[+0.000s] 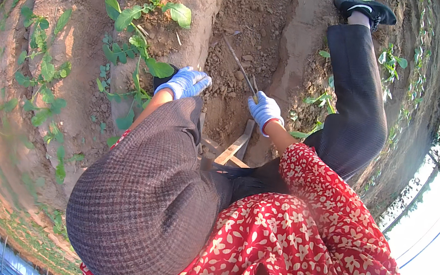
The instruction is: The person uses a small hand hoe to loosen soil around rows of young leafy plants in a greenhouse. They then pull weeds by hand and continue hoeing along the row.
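My right hand (266, 109), in a pale blue knit glove with a red cuff, grips the handle end of a long-shafted hand hoe (240, 63). Its thin metal shaft slants away to the upper left, and the small blade lies low over loose soil (257, 20) in the furrow. My left hand (185, 83), gloved alike, lies beside my bent left knee over a dark shoe (160, 78). Nothing shows in it, and its fingers are slightly apart. Leafy green seedlings (136, 16) grow on the ridge just left of that hand.
Crossed wooden slats (235, 148), perhaps a low stool's legs, stand between my legs. My right leg (357, 72) stretches forward, ending in a black shoe (364, 10) on the right ridge. More plants (44, 66) line the left rows; others (322, 101) grow near my right leg.
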`<state>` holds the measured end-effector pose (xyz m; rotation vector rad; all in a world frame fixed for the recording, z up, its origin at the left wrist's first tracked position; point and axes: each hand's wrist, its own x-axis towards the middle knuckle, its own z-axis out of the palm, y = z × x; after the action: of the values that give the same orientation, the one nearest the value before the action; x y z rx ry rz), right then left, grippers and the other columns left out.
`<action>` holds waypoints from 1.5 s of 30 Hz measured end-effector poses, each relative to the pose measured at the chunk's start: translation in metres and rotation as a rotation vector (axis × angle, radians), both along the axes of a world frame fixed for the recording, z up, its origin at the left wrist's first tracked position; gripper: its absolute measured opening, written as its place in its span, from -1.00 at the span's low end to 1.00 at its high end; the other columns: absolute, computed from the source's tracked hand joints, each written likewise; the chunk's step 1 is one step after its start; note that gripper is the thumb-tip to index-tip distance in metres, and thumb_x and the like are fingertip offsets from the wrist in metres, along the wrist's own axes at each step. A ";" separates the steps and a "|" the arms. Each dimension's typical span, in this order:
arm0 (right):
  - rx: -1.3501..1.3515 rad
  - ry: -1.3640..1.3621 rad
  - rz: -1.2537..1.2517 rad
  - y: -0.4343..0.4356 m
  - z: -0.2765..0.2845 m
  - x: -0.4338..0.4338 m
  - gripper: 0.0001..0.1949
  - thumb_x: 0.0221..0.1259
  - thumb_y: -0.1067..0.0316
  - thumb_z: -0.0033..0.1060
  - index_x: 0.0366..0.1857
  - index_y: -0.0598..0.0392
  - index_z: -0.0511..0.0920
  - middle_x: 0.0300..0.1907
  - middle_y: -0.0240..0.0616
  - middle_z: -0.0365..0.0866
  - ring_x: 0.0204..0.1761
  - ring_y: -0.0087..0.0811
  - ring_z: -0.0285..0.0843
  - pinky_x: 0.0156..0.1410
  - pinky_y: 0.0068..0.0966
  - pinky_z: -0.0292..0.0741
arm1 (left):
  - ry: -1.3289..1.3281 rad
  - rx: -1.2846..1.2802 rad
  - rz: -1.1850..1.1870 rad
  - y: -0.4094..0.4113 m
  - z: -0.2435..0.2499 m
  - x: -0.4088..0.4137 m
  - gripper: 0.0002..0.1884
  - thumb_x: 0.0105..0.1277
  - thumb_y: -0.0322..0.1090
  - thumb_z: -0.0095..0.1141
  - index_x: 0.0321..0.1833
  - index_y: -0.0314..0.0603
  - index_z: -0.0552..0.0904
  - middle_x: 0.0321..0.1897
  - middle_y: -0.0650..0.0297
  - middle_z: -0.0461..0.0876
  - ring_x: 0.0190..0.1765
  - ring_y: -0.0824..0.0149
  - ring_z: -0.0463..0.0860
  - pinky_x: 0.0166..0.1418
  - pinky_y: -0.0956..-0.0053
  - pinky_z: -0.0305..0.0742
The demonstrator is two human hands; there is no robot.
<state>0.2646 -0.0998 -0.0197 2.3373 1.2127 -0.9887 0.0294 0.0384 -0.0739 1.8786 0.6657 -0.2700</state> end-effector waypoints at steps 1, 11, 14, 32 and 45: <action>-0.097 0.015 0.072 0.009 0.011 0.007 -0.67 0.11 -0.03 0.01 -0.20 -0.04 0.52 -0.26 -0.05 0.62 -0.20 0.00 0.56 -0.05 -0.22 0.48 | 0.022 -0.011 0.026 -0.001 0.003 0.001 -0.60 0.35 0.03 -0.20 -0.06 -0.08 0.57 -0.04 0.08 0.56 0.06 -0.03 0.44 0.26 0.21 0.20; -0.258 -0.128 0.792 0.133 0.057 0.104 -0.63 0.18 0.00 -0.03 -0.10 0.01 0.54 -0.23 -0.13 0.62 -0.16 -0.05 0.55 -0.05 -0.19 0.48 | 0.018 0.100 0.031 0.003 0.008 0.008 -0.59 0.34 0.02 -0.23 -0.04 -0.07 0.57 -0.07 0.08 0.57 0.04 -0.05 0.46 0.16 0.18 0.30; -0.277 -0.107 0.992 0.143 0.076 0.090 -0.61 0.21 -0.08 -0.06 -0.15 0.01 0.55 -0.33 -0.16 0.63 -0.23 -0.07 0.57 -0.12 -0.18 0.50 | 0.019 0.058 0.027 0.005 0.014 0.005 -0.59 0.34 0.03 -0.24 -0.05 -0.05 0.57 -0.08 0.09 0.58 0.05 -0.04 0.46 0.17 0.18 0.28; -0.251 -0.456 1.060 0.277 0.030 0.157 -0.77 0.02 0.33 0.17 -0.19 0.03 0.60 -0.37 -0.23 0.66 -0.36 -0.28 0.61 -0.26 -0.37 0.53 | -0.025 0.030 0.108 -0.003 0.027 0.004 -0.71 0.37 -0.13 -0.21 -0.15 -0.01 0.60 -0.17 0.18 0.61 0.02 0.10 0.49 0.34 0.17 0.05; 0.337 -0.143 0.040 0.328 -0.020 0.155 -0.49 0.15 -0.13 -0.06 -0.05 0.11 0.52 -0.01 -0.03 0.54 0.06 -0.10 0.48 0.14 -0.30 0.39 | -0.009 0.101 0.058 -0.010 0.017 0.006 -0.66 0.33 -0.07 -0.19 -0.12 -0.08 0.59 -0.19 0.17 0.62 0.03 0.17 0.53 0.35 0.13 0.00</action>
<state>0.4200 0.2284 -0.0392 2.5702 1.4552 -0.6292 0.0357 0.0280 -0.0566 1.9525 0.7380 -0.1937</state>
